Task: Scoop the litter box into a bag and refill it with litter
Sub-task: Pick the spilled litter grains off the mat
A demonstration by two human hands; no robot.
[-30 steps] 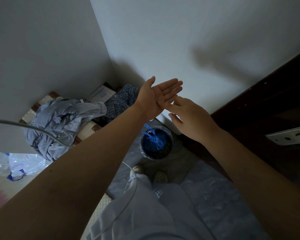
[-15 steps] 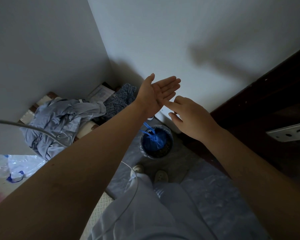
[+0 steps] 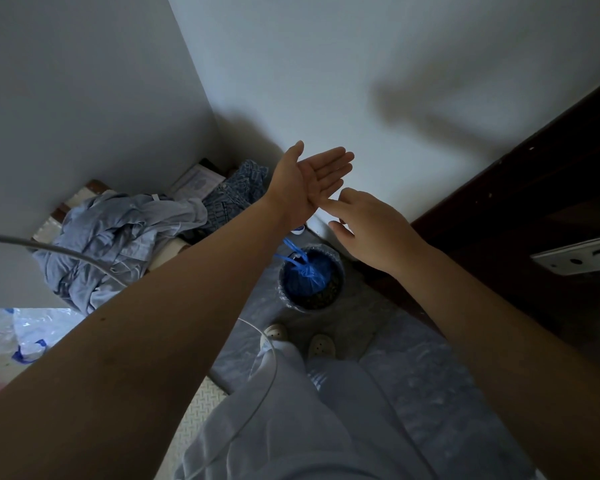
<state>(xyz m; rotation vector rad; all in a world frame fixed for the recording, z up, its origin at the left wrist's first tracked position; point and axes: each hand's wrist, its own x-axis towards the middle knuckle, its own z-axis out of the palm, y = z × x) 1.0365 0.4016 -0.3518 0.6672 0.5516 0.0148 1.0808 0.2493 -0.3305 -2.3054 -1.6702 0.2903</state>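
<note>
Both my arms are stretched out in front of me, above the floor. My left hand [image 3: 312, 178] is flat with the palm turned up and its fingers straight. My right hand [image 3: 371, 226] lies palm down with straight fingers, and its fingertips touch the heel of the left palm. Neither hand holds anything. Far below, by the wall, stands a round dark bin [image 3: 336, 271] with a knotted blue bag [image 3: 303, 277] inside it and dark grains beside the bag.
A heap of grey-blue clothes [image 3: 118, 237] lies in the room's corner at the left. A clear plastic bag [image 3: 17, 330] lies at the left edge. A dark wooden door [image 3: 534, 188] stands at the right. My feet in white shoes [image 3: 321, 344] stand on plastic sheeting.
My right hand's fingertips have slid from the left hand's fingers down to the heel of its palm. Both hands have drifted slightly left and up.
</note>
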